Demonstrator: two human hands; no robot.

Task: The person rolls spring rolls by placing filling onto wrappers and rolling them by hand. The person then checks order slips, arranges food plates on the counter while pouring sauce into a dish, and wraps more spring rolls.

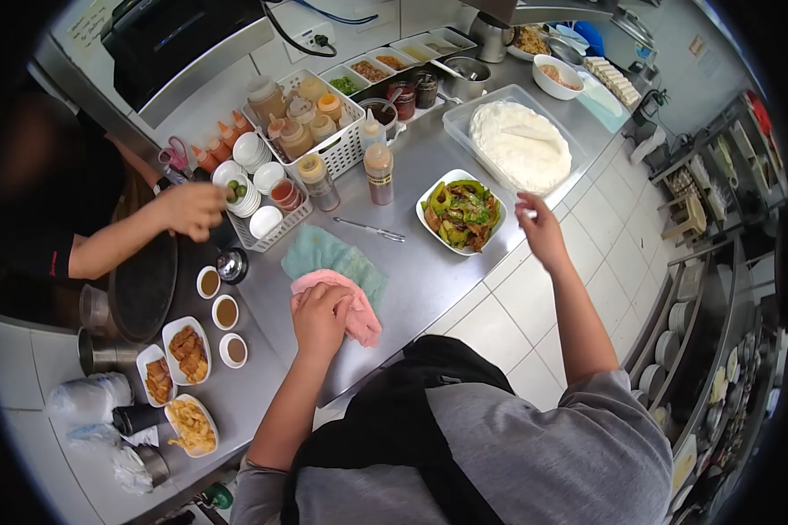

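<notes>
My left hand is closed on a pink cloth, which lies partly over a green cloth on the steel counter. My right hand is raised near the counter's edge, its fingers apart and holding nothing. Just left of it stands a square white bowl of green vegetables and meat. Behind that is a clear container with a white mass. A pen lies between the green cloth and the bowl.
Sauce bottles and a white basket stand behind. Another person's hand hovers beside small white bowls. Sauce cups, a bell and fried food dishes are at left. Shelves stand at right.
</notes>
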